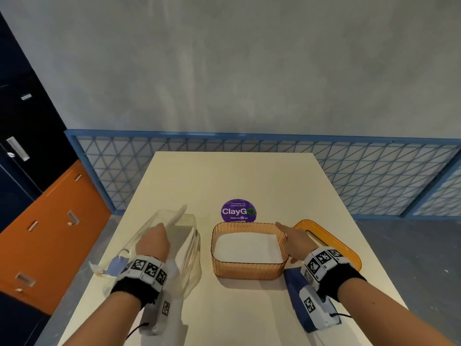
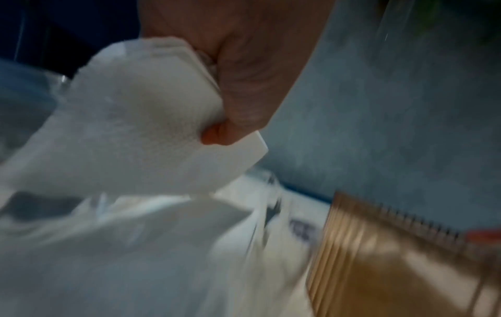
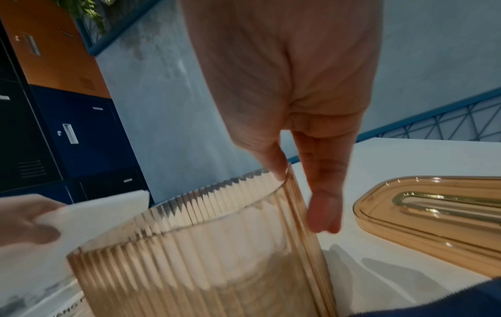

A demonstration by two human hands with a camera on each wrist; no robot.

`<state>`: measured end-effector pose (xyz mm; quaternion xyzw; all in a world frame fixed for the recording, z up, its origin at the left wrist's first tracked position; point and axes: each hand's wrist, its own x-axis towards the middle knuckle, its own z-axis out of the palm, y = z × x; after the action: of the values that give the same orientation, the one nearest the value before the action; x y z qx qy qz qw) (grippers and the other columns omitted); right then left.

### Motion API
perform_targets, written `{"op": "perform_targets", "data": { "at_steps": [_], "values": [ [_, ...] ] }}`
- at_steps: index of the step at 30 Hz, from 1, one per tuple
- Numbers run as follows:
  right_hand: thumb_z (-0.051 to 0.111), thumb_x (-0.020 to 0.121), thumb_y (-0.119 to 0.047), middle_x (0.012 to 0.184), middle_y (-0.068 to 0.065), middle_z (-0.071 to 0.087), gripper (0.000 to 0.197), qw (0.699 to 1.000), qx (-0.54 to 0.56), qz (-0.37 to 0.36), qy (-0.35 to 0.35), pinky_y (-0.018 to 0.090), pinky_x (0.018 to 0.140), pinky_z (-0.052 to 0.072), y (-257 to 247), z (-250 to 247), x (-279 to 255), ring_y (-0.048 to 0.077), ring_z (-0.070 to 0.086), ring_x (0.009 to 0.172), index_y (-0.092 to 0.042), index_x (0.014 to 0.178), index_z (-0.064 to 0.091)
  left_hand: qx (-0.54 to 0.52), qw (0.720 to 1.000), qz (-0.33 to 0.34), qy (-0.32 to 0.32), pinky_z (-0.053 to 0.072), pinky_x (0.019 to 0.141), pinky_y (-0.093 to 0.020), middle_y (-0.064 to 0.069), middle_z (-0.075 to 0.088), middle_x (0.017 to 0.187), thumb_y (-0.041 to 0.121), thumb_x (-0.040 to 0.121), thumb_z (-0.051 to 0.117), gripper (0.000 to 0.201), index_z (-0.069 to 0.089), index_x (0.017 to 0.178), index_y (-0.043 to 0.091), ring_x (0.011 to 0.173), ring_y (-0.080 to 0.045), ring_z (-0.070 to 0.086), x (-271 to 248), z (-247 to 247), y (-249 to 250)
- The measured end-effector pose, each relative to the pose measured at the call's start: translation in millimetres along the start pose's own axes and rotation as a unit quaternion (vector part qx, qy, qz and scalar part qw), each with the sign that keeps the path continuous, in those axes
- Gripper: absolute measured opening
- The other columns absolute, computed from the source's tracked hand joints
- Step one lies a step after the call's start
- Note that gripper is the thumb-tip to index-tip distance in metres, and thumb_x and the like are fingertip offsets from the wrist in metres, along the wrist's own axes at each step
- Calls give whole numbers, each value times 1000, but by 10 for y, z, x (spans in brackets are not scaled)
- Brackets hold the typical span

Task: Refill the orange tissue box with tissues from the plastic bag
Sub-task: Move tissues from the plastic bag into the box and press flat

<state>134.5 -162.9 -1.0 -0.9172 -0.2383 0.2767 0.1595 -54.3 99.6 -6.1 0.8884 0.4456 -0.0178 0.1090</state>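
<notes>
Two hands are working: the left hand (image 1: 152, 242) is gripping a white tissue wad (image 2: 130, 120) inside the clear plastic bag (image 1: 192, 255), while the right hand (image 1: 295, 242) is pinching the ribbed orange tissue box (image 1: 247, 269) at its rim (partly filled already, more to come). Beyond, its orange lid (image 1: 349, 255) is lying off.

The tissue box (image 1: 247, 269) at centre is translucent amber plastic, glossy, with walls finely ribbed from top to bottom. Its lid (image 3: 444, 227), lying to the right, is the same glossy plastic but smooth, with a shiny gold-coloured rim round the slot. The tissues (image 2: 130, 120) are soft white paper, matt with a fine dimpled texture; the bag (image 1: 187, 248) on the left is thin clear plastic film, glossy and creased; the table (image 1: 237, 176) is smooth matt cream, and the far wall (image 1: 249, 71) looks rough, mottled grey.
</notes>
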Motion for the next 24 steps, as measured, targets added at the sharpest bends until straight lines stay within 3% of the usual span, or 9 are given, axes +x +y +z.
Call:
{"op": "perform_targets", "data": {
  "at_steps": [3, 5, 8, 12, 15, 17, 19, 22, 24],
  "values": [
    [39, 100, -26, 138, 14, 49, 45, 995, -28, -36, 93, 35, 98, 43, -107, -133, -24, 26, 51, 121, -21, 144, 34, -66, 992, 26, 108, 43, 64, -35, -18, 65, 99, 5, 89, 46, 16, 56, 101, 2, 90, -35, 62, -161, -352, 56],
    [39, 99, -33, 125, 11, 60, 41, 987, 66, -71, 131, 33, 92, 46, -311, -224, -70, 24, 58, 108, -14, 135, 49, -104, 975, 72, 180, 39, 58, -31, -16, 65, 92, 5, 88, 49, 12, 57, 97, 3, 81, -34, 59, -310, -532, 155],
    [31, 98, -49, 102, 10, 67, 53, 941, 330, -63, -23, 31, 63, 53, -739, -336, -204, 23, 64, 74, -8, 121, 54, -157, 943, 168, 240, 42, 58, -29, -7, 67, 98, 2, 84, 57, 28, 63, 110, 11, 83, -29, 63, -505, -616, 389],
    [39, 95, -51, 95, 17, 66, 49, 839, 525, -20, -146, 34, 62, 57, -997, -482, -261, 32, 65, 77, -6, 100, 57, -169, 909, 334, 184, 53, 55, -24, 6, 67, 107, 1, 72, 68, 50, 59, 112, 29, 85, -12, 64, -615, -365, 554],
    [53, 92, -11, 94, 15, 59, 12, 858, 496, -13, -131, 32, 57, 57, -974, -504, -238, 26, 60, 79, -2, 99, 53, -207, 900, 370, 102, 56, 71, -26, 12, 57, 123, 23, 78, 62, 45, 50, 120, 36, 104, -5, 60, -643, -78, 558],
    [48, 88, 6, 96, 13, 53, 23, 888, 450, -36, -91, 30, 58, 51, -932, -534, -213, 24, 56, 82, -4, 109, 48, -325, 877, 352, 19, 43, 93, -11, 22, 45, 132, 49, 80, 51, 52, 44, 130, 38, 119, 12, 44, -697, 27, 564],
    [48, 89, 8, 108, 12, 50, 41, 905, 419, -50, -55, 29, 62, 47, -916, -596, -236, 27, 53, 94, -7, 127, 43, -461, 843, 274, -44, 31, 102, -8, 23, 40, 137, 59, 80, 49, 63, 33, 137, 37, 124, 14, 37, -721, 82, 586],
    [51, 89, 4, 120, 12, 47, 51, 922, 379, -72, -28, 26, 67, 46, -942, -696, -282, 27, 50, 103, -7, 137, 38, -633, 761, 77, -117, 40, 106, -38, -3, 45, 138, 44, 96, 41, 42, 30, 135, 34, 120, -17, 49, -655, 79, 668],
    [52, 89, 2, 122, 12, 47, 51, 922, 377, -84, -39, 26, 68, 47, -945, -766, -297, 26, 53, 101, -9, 137, 38, -710, 677, -39, -190, 50, 91, -46, -11, 54, 121, 42, 98, 38, 31, 37, 126, 28, 99, -28, 61, -632, 29, 743]
  ]
}}
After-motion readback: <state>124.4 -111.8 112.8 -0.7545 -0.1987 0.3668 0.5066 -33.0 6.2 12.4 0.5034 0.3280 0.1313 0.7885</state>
